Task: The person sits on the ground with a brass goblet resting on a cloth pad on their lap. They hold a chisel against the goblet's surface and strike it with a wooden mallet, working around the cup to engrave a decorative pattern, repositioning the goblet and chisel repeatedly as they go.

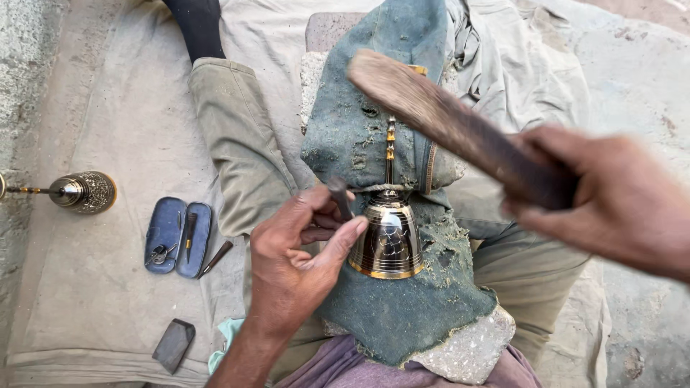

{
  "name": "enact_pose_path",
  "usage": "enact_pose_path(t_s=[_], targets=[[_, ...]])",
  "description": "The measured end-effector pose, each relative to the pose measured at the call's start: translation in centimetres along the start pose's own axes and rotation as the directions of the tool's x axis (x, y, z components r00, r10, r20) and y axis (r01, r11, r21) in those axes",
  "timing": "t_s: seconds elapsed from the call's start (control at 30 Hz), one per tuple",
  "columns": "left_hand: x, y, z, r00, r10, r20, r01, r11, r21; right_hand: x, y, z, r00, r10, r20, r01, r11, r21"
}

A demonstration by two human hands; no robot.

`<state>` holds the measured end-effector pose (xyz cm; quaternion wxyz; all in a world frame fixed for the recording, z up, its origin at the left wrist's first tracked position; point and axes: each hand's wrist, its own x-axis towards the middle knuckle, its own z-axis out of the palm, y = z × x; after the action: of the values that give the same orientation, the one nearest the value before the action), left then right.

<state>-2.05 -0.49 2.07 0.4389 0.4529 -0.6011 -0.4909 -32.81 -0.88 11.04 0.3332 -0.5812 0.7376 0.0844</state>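
A shiny brass bell lies on a worn green cloth draped over a stone block, its thin handle pointing away from me. My left hand pinches a small dark metal punch against the bell's shoulder and steadies the bell with the thumb. My right hand grips a dark wooden mallet stick, raised above the bell and blurred by motion.
A second brass bell lies at the far left on the beige ground cloth. A blue open case holds small tools, with a loose punch beside it. A dark flat stone lies near my legs.
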Motion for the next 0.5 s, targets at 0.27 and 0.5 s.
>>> enact_pose_path(t_s=[0.27,0.5], targets=[[0.9,0.3,-1.2,0.948,-0.088,0.305,0.014,0.972,0.235,0.8,2.6,8.9,0.88,-0.398,0.259,0.161,0.763,0.626],[0.4,2.2,0.4,0.947,-0.217,0.236,0.156,0.955,0.252,4.4,2.7,9.5,0.787,-0.56,0.257,0.085,0.511,0.855]])
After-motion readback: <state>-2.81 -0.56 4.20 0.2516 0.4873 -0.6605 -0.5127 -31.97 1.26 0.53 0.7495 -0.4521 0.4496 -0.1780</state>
